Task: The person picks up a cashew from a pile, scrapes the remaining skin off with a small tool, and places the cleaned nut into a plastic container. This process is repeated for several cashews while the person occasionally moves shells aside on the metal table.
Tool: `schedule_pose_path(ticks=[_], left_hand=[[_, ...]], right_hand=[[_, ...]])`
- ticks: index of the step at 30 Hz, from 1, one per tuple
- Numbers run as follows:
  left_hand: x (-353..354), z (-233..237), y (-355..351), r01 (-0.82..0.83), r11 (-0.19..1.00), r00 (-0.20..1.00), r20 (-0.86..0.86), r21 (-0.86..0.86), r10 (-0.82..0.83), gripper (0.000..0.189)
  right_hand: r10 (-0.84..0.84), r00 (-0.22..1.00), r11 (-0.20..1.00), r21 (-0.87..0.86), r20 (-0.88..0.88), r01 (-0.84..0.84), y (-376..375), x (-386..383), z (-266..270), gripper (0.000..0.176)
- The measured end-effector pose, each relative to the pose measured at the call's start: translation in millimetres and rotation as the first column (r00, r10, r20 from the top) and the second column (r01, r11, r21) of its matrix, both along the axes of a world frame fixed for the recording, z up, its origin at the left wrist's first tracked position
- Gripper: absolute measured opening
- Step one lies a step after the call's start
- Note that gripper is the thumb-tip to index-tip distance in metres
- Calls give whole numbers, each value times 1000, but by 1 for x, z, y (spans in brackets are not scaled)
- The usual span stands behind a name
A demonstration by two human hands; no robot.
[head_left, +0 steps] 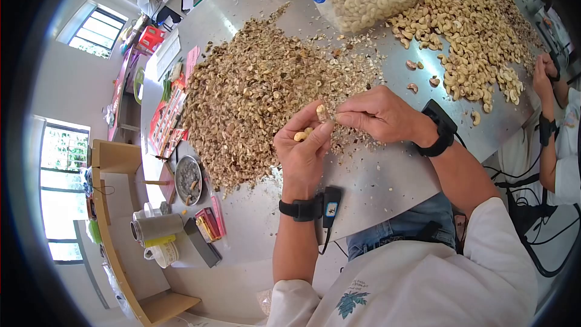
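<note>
My left hand point(304, 152) pinches a cashew nut point(321, 111) between thumb and fingertips. A second pale cashew point(301, 136) rests against its curled fingers. Close beside, my right hand point(380, 115) has thumb and forefinger pressed together at the held cashew; what lies between them, if anything, is too small to make out. Beneath and beyond both hands spreads a big heap of brown shell bits and nut pieces point(248, 94) on the metal table point(387, 175).
A clear plastic box point(369, 6) of cashews stands at the back, beside a large cashew pile point(466, 36). A metal dish point(188, 180), a pink pen-like stick point(218, 215) and a grey roll point(158, 227) lie left. Another person's hands point(544, 75) are at right.
</note>
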State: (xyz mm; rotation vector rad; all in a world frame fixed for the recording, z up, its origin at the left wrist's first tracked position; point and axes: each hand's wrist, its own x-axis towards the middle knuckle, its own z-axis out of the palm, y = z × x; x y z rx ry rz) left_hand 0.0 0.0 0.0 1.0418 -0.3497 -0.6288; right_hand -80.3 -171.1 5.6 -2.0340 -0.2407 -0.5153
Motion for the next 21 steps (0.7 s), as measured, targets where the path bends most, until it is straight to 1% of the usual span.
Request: schedule_pose_path(ticks=[2,3,5,8,11,14,17,20,21], left_hand=[[0,-1,0,7,1000,1000,10,-2,-7,40],[7,4,3,6,1000,999,46,12,-7,39],[5,2,1,4,1000,999,42,8,-4,39],[1,5,0,-17,999,1000,11,27,17,37],[0,1,0,-17,1000,1000,9,-2,17,36],[-5,2,-3,-39,999,999,-16,19,39,35],[-6,3,-4,-48,999,999,7,-3,48,35],[-6,3,-4,-41,999,998,49,5,41,35],[-6,2,-4,-37,999,998,54,8,36,36]], right_hand=[[-8,1000,1000,-2,-3,8,0,0,1,22],[-18,999,1000,-5,37,19,4,6,1,21],[-40,998,998,-42,41,42,3,4,1,19],[-105,985,987,-109,136,120,6,3,-2,16],[-151,972,969,-167,183,182,7,2,-4,15],[-164,973,961,-196,165,195,4,1,-6,15],[-163,965,969,-149,207,196,5,2,-4,14],[-49,995,998,-31,90,52,2,1,-4,14],[-34,998,999,-28,55,36,1,1,-3,14]])
